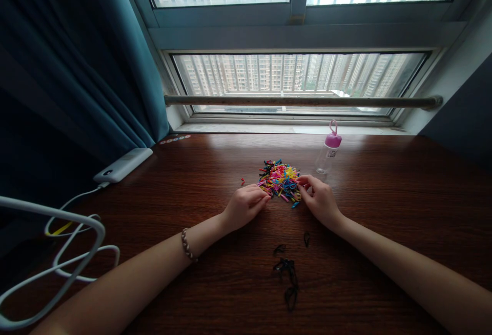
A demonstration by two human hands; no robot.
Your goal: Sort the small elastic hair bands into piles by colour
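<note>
A pile of small rubber bands (280, 175) in many colours lies on the wooden table. At its left edge is my left hand (246, 205), fingers bent and pressed together; whatever they hold, if anything, is hidden. My right hand (320, 199) touches the pile's right edge, with thumb and fingertips closed in a pinch among the bands. What sits between those fingertips is too small to make out. Nearer to me, several black rubber bands (291, 298) lie loosely together, and a single black band (306, 239) rests apart from them. One small red band (242, 181) is left of the pile.
Behind my right hand stands a clear bottle (326, 158) with a pink cap and loop. A white box-shaped device (123, 164) lies at the table's left edge, its white cable (90, 227) looping toward me. A metal rail (300, 101) crosses before the window.
</note>
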